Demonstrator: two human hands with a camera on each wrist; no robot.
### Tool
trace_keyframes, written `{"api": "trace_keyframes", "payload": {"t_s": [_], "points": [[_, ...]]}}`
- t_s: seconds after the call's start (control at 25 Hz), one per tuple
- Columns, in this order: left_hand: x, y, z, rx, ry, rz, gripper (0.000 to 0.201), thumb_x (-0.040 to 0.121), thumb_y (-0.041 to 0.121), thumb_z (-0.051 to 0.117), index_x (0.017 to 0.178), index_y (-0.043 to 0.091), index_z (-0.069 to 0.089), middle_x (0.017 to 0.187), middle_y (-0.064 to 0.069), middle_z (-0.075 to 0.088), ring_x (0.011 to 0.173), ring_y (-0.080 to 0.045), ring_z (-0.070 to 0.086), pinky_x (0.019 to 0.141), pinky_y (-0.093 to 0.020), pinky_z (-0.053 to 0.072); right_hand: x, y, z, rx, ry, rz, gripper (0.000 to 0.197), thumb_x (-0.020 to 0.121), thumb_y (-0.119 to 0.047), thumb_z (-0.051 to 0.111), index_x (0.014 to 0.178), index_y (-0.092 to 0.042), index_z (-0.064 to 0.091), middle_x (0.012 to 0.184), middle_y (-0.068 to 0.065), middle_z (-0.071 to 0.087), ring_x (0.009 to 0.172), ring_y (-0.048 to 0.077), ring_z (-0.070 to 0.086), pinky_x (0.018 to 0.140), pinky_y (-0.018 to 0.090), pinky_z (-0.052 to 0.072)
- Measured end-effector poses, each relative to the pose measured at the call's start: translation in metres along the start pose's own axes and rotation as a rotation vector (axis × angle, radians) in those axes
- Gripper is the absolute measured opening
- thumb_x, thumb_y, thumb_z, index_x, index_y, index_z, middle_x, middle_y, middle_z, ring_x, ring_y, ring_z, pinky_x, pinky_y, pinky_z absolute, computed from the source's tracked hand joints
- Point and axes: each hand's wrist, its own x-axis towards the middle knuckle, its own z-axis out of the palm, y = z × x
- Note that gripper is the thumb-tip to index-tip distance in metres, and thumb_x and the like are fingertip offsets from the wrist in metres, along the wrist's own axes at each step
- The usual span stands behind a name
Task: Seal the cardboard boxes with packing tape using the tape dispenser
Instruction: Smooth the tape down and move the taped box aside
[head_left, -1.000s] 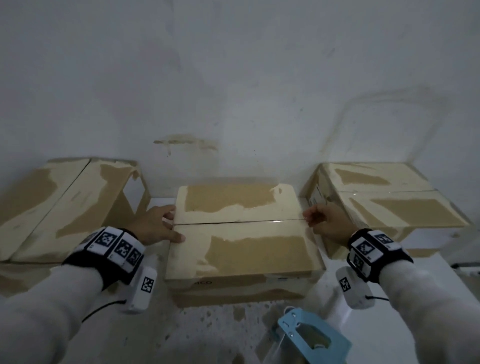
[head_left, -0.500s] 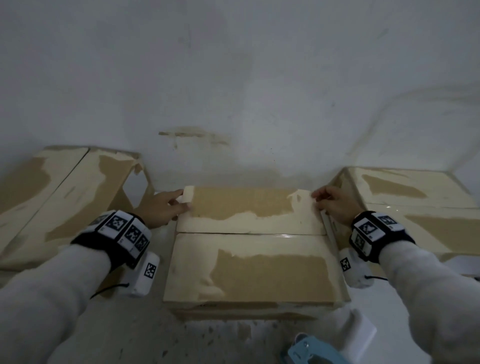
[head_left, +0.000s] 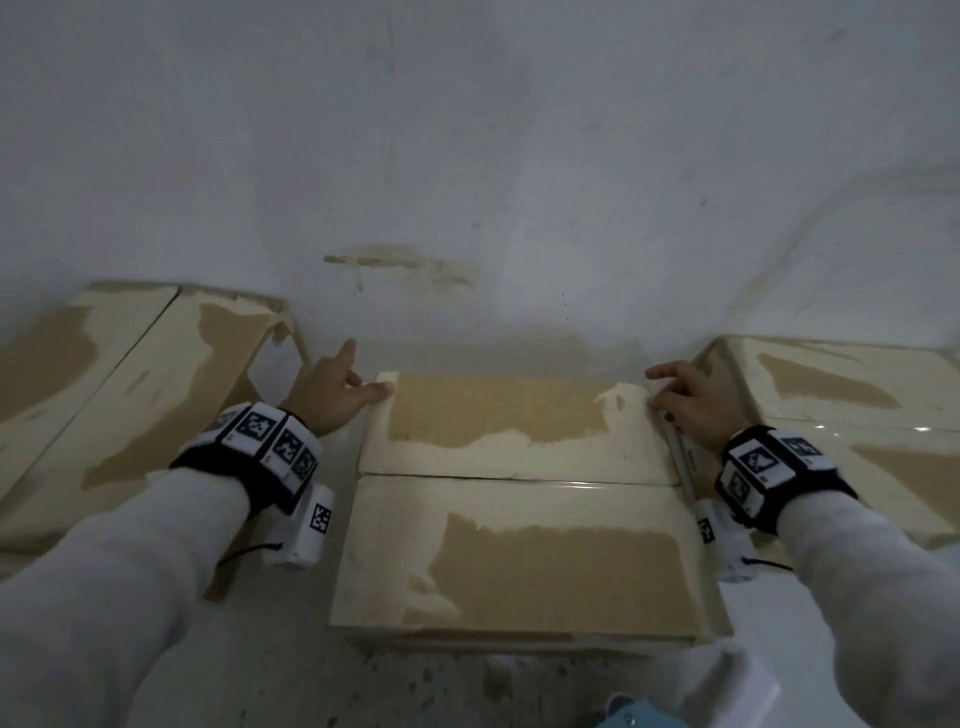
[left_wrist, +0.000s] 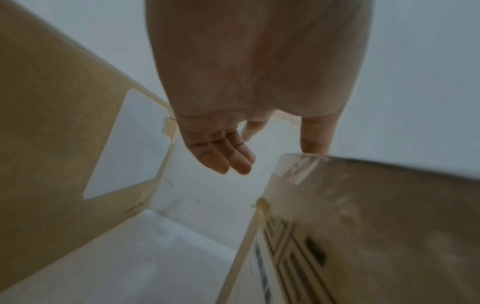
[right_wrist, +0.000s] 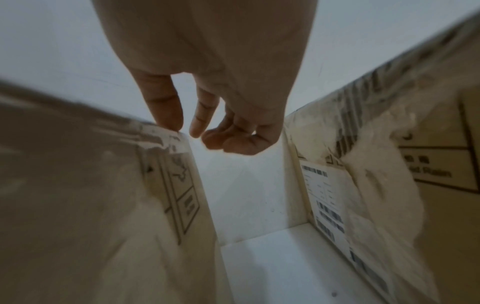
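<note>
The middle cardboard box (head_left: 519, 545) lies flat in front of me, flaps closed, and a glossy streak shines along its centre seam (head_left: 587, 484). My left hand (head_left: 337, 395) is at its far left corner, thumb on the top edge, index finger lifted and the other fingers loose (left_wrist: 233, 156). My right hand (head_left: 685, 400) is at the far right corner, where its thumb (right_wrist: 166, 115) touches the taped edge and its fingers hang loosely curled beside the box wall (right_wrist: 182, 195). Neither hand holds anything. The light blue tape dispenser (head_left: 623, 717) peeks in at the bottom edge, apart from both hands.
Another cardboard box (head_left: 130, 389) lies to the left and one (head_left: 841, 415) to the right, each a narrow gap from the middle box. A white wall (head_left: 493, 182) stands just behind them. A white object (head_left: 732, 686) sits by the dispenser.
Both hands slid from the ends of the box's centre seam back to its far corners. The dispenser has dropped almost out of view at the bottom.
</note>
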Motion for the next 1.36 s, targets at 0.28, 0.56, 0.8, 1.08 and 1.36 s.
{"api": "trace_keyframes", "payload": {"t_s": [0.28,0.56,0.8,1.08,1.36], "points": [[0.012,0.022,0.001,0.09,-0.071,0.213,0.046,0.088,0.002,0.049,0.132,0.016,0.051,0.138,-0.003,0.048,0.129,-0.02,0.042,0.104,-0.029,0.033,0.012,-0.038,0.009,-0.185,-0.197,-0.069,0.048,0.081,0.013,0.034,0.112,-0.006,0.066,0.115,0.007,0.058,0.115,0.018,0.048,0.105,0.03,0.034],[0.007,-0.003,-0.008,-0.097,-0.007,0.171,0.028,0.087,0.016,0.064,0.113,0.005,0.066,0.11,-0.012,0.068,0.091,-0.014,0.065,0.088,-0.027,0.042,0.01,-0.028,0.004,-0.083,-0.192,0.02,0.043,0.087,0.005,0.035,0.114,-0.009,0.065,0.103,0.001,0.058,0.092,0.013,0.049,0.078,0.024,0.04],[-0.009,-0.013,-0.002,-0.051,-0.002,0.224,0.035,0.093,0.028,0.055,0.119,0.006,0.064,0.116,-0.012,0.067,0.103,-0.021,0.064,0.097,-0.035,0.046,0.004,-0.014,0.003,0.024,-0.191,0.091,0.033,0.089,0.0,0.042,0.107,-0.022,0.061,0.106,0.005,0.058,0.102,0.023,0.051,0.08,0.032,0.04],[-0.027,-0.003,0.014,-0.01,-0.04,0.178,0.046,0.101,0.022,0.033,0.144,0.007,0.031,0.152,-0.006,0.03,0.143,-0.021,0.024,0.099,-0.012,0.013,-0.025,-0.007,-0.001,-0.208,-0.214,0.027,0.044,0.099,-0.029,0.035,0.135,-0.005,0.046,0.145,0.015,0.043,0.133,0.026,0.038,0.109,0.033,0.024],[-0.028,-0.001,0.013,0.093,-0.02,0.138,0.048,0.101,0.029,0.031,0.112,-0.01,0.057,0.114,-0.028,0.06,0.108,-0.036,0.056,0.084,-0.032,0.036,-0.036,-0.012,0.001,-0.44,-0.158,0.039,0.055,0.099,-0.043,0.025,0.123,-0.005,0.057,0.127,0.022,0.058,0.116,0.033,0.054,0.095,0.036,0.037]]}}
